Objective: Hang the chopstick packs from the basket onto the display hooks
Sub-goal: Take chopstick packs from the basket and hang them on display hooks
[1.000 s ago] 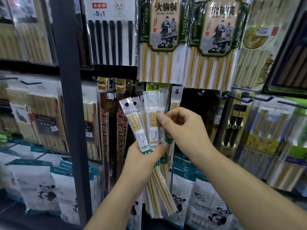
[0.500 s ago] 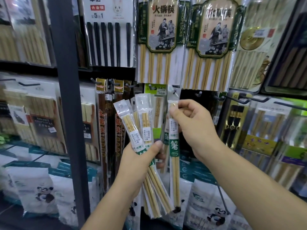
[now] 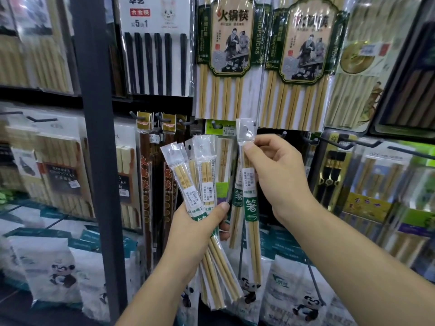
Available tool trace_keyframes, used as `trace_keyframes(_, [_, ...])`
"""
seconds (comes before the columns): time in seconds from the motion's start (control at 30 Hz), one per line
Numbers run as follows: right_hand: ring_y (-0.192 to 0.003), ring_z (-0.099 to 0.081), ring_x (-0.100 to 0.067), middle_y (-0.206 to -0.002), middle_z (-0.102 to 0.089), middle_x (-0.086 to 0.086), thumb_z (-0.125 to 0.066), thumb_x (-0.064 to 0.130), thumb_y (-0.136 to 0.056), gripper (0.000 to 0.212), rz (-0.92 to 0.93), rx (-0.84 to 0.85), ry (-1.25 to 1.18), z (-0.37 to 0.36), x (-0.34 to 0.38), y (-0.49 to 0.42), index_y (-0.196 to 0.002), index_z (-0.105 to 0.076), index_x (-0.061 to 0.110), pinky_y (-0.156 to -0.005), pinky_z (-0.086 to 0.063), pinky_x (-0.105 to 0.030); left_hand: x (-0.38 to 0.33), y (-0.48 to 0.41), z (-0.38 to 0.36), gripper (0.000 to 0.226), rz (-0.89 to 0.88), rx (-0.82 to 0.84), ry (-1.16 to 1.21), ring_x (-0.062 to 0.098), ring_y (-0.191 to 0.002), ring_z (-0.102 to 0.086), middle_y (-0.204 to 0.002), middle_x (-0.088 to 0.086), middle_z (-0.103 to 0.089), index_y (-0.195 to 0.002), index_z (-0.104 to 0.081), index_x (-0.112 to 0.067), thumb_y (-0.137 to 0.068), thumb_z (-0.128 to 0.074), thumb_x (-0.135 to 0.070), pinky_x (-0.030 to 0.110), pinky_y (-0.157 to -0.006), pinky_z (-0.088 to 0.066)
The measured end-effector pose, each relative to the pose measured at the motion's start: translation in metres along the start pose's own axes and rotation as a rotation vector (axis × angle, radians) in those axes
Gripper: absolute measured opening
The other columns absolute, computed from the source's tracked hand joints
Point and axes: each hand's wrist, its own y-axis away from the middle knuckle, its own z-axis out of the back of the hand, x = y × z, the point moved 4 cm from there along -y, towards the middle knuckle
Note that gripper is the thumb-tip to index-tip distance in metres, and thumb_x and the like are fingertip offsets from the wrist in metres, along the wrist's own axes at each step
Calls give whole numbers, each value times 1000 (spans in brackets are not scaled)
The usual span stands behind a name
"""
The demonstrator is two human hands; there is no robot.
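Left hand across fanned packs, labels half-hidden

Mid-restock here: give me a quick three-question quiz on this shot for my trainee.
1. True or false: the right hand pinches a single chopstick pack near its top.
2. The left hand grips: A) nothing; B) a fanned bundle of packs; C) a basket.
3. Fill in: the chopsticks in the rabbit-card pack hanging above are ___ in colour.
Key: 1 true; 2 B; 3 black.
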Motion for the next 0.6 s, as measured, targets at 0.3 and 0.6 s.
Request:
trace_keyframes(0.3, [-73, -59, -21, -86, -68, -20, -61, 30, -99, 26, -95, -130, 4, -1, -5, -12, -84, -72, 12, -81, -56, -56, -2, 2, -2, 14, -19, 36, -7, 23, -64, -64, -79, 10, -69, -108, -74, -14, -95, -73, -9, 37, -60, -59])
trace_keyframes(0.6, [-63, -55, -9, -66, -62, -6, -61, 32, -97, 31, -81, -181, 57, -4, -15, -21, -77, -71, 11, -66, -52, -36, -4, 2, 1, 18, -11, 18, -12, 25, -66, -66, -84, 10, -71, -112, -73, -10, -94, -75, -9, 40, -62, -61])
